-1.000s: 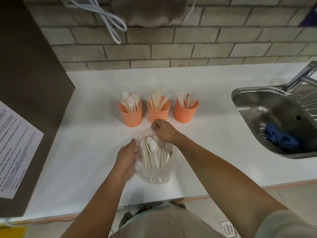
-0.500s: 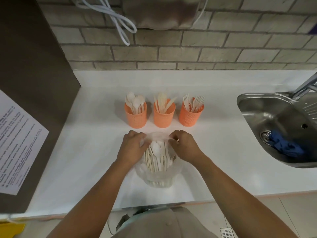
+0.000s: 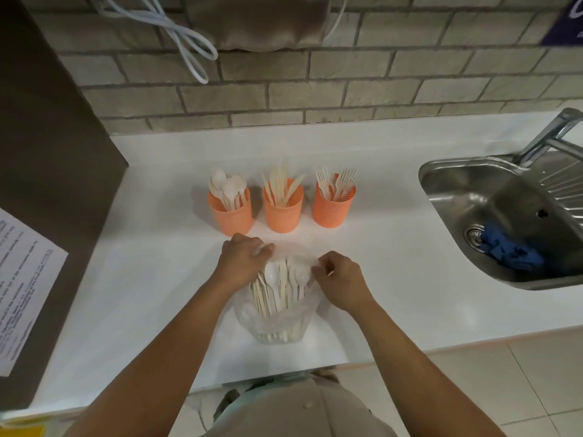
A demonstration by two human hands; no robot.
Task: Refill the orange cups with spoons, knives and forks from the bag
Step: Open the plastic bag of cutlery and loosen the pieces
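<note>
Three orange cups stand in a row on the white counter: the left cup (image 3: 232, 211) holds spoons, the middle cup (image 3: 283, 211) holds knives, the right cup (image 3: 332, 208) holds forks. In front of them lies a clear plastic bag (image 3: 277, 323) full of pale cutlery (image 3: 279, 287), handles pointing toward me. My left hand (image 3: 241, 261) grips the left side of the bag's mouth. My right hand (image 3: 339, 280) pinches the right side of the mouth. The bag's opening is spread between both hands.
A steel sink (image 3: 504, 216) with a blue cloth (image 3: 511, 252) and a tap (image 3: 549, 137) lies at the right. A dark panel with a paper sheet (image 3: 22, 282) bounds the left. A brick wall runs behind; white counter (image 3: 151, 279) flanks the bag.
My left hand moved from the bag's near left side up to its mouth. My right hand moved right along the rim. The mouth now spreads wider between them.
</note>
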